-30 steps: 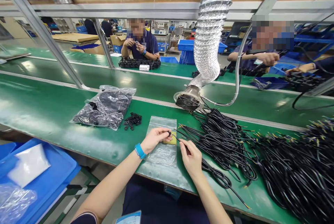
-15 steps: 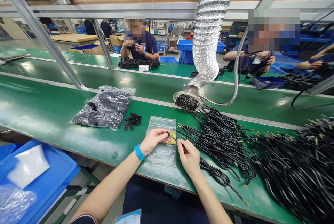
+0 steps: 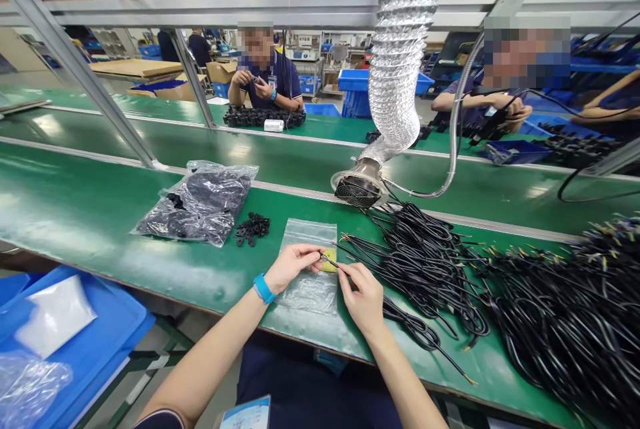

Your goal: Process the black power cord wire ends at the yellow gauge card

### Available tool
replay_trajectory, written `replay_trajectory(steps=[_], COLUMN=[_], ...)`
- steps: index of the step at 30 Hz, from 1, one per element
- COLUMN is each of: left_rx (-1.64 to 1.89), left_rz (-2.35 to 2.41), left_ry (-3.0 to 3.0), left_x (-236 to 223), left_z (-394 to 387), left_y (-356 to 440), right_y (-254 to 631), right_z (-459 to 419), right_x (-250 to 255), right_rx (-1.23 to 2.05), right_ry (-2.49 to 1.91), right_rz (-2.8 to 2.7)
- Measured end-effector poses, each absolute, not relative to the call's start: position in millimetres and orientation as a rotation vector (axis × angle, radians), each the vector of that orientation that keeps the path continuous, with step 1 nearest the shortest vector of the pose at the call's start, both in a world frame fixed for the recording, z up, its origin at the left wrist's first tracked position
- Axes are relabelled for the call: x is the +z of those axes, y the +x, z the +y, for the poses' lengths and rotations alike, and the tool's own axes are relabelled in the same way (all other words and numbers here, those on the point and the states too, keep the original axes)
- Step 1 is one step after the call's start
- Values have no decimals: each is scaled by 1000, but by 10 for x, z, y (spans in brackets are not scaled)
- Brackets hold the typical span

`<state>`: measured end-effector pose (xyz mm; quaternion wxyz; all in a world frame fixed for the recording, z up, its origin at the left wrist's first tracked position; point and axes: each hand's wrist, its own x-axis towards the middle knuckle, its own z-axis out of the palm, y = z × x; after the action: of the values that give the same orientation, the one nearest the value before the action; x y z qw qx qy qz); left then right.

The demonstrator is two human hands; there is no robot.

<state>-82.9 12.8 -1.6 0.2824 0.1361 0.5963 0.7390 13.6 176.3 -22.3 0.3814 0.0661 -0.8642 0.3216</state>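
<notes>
My left hand (image 3: 295, 268), with a blue band at the wrist, pinches a small black part that its fingers mostly cover. Facing it, my right hand (image 3: 361, 292) is closed on the end of a black cable (image 3: 331, 261); the cable's thin tip points at the black part. Whether the tip sits inside the part is too small to tell. Both hands are above a clear zip bag (image 3: 310, 299) lying flat, with a yellow piece (image 3: 329, 260) on or in it. Small black parts (image 3: 253, 228) lie in a loose pile to the left.
A large clear bag of black parts (image 3: 197, 206) lies left on the green bench. Coiled black cables (image 3: 420, 262) and a bigger cable heap (image 3: 560, 336) cover the right side. A silver duct with a fan (image 3: 359, 189) hangs ahead. Co-workers sit across; a blue bin (image 3: 70, 342) stands lower left.
The view has tilted slightly, so the scene sits a little higher. My hands stay close together in nearly the same pose, and the cable tip still points at my left fingertips.
</notes>
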Motion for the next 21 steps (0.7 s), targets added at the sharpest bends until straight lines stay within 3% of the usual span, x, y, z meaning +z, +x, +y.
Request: replay_trajectory(steps=[21], left_rx=[1950], left_rz=[1749], left_ry=[329], left_x=[-20], left_z=[143], left_y=[-812], right_y=[158], right_z=[1770], right_x=[-204], right_rx=[686], right_ry=[308], right_rz=[-2232])
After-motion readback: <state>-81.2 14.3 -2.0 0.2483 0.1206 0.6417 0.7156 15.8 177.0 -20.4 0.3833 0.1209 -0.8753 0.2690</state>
